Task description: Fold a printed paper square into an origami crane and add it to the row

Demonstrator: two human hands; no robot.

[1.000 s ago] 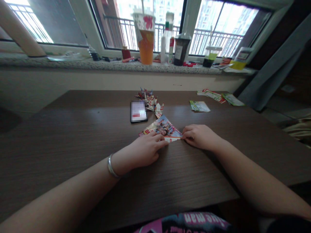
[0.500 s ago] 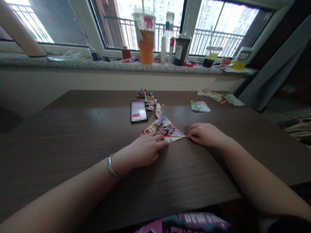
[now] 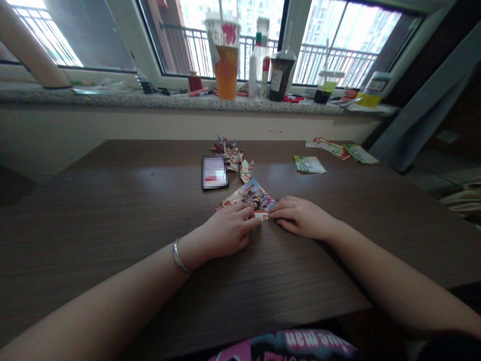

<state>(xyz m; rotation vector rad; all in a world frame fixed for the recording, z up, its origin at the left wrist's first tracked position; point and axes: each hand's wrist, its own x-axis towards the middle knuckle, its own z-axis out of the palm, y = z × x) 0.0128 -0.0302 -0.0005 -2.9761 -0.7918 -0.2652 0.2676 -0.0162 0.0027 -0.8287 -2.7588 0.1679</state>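
Observation:
A colourful printed sheet of paper [image 3: 254, 193], folded into a triangle, lies on the table with its point away from me. My left hand [image 3: 231, 228] rests on its lower left side, fingers stretched out and pressing the paper flat. Over the right corner lies my right hand [image 3: 296, 215], palm down, its extended fingers touching the paper near the front edge and hiding that corner. Just beyond the triangle sit several folded paper pieces [image 3: 235, 159] in a row. Beside them is a phone [image 3: 215, 173] with a lit, blurred screen.
On the wooden table [image 3: 112, 210], a stack of printed papers [image 3: 309, 164] lies at the back right, with more paper strips [image 3: 332, 148] behind it. The windowsill [image 3: 165, 102] holds a large cup of orange drink [image 3: 226, 70], bottles [image 3: 255, 70] and a dark cup [image 3: 280, 77].
My right hand has moved left from the paper's right tip onto the paper, its fingers now laid flatter. My left hand has stayed nearly in place.

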